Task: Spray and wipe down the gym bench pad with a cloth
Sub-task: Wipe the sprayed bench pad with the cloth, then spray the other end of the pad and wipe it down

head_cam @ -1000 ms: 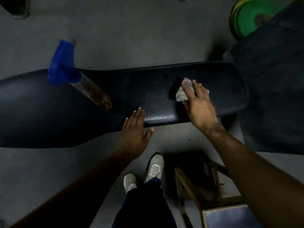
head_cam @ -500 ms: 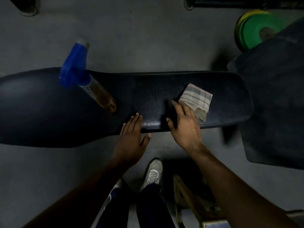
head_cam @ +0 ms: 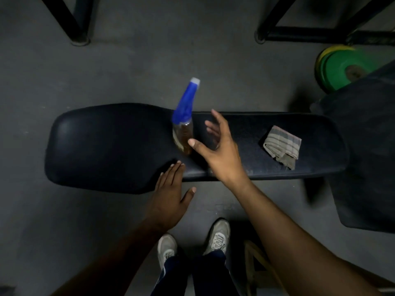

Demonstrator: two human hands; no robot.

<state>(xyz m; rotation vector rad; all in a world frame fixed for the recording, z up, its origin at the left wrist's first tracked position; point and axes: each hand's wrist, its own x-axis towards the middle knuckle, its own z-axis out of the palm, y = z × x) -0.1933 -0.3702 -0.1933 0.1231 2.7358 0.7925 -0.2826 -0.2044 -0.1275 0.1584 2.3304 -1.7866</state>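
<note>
Grey concrete floor [head_cam: 128, 67] fills the frame around the black bench pad [head_cam: 102, 146], lying across the middle. At centre stands the spray bottle [head_cam: 183, 122], blue-headed with amber liquid; the spread right hand [head_cam: 220, 150] is placed beside it, likely to grasp. The left hand [head_cam: 171, 195] lies flat, bracing the pad's near edge. The folded striped cloth [head_cam: 282, 146] is parked at right.

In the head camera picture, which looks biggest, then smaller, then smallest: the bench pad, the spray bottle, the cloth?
1. Bench pad, by far the largest.
2. Spray bottle.
3. Cloth.
Bottle and cloth look close in size; the bottle is longer.
</note>
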